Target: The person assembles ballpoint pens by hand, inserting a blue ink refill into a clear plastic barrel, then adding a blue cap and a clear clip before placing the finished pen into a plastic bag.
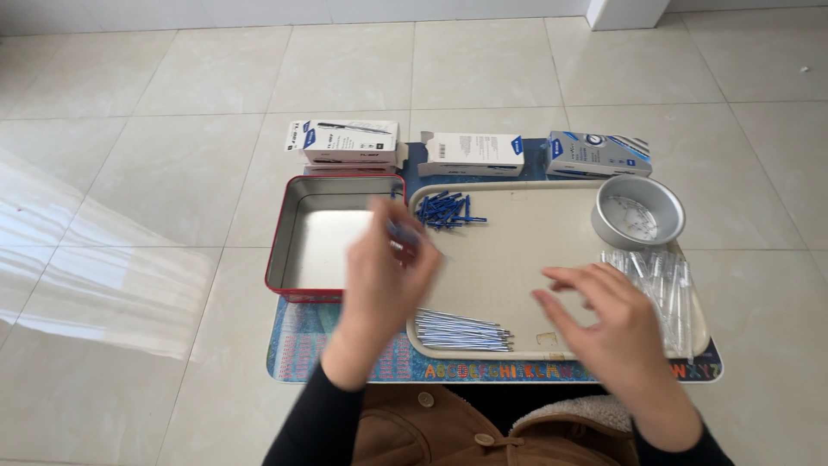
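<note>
My left hand (379, 276) sits left of centre in the frame, blurred, its fingers pinched around a small pen part (402, 233) with a blue end; that part is raised over the seam between the red tin (285, 233) and the cream tray (517, 259). Its long axis seems to run from upper left to lower right, though the blur makes this uncertain. My right hand (604, 319) is at lower right, fingers spread and holding nothing, hovering over the tray just left of a row of clear pen barrels (660, 289) lying side by side.

My right hand is nearest those barrels; my left is nearer the blue caps (448, 210) heaped at the tray's upper left and the thin refills (461, 330) stacked along its lower edge. A round metal bowl (638, 211) of small springs stands at the tray's upper right. Three pen boxes (470, 154) line the far edge of the surface (297, 354). Nothing lies between my hands.
</note>
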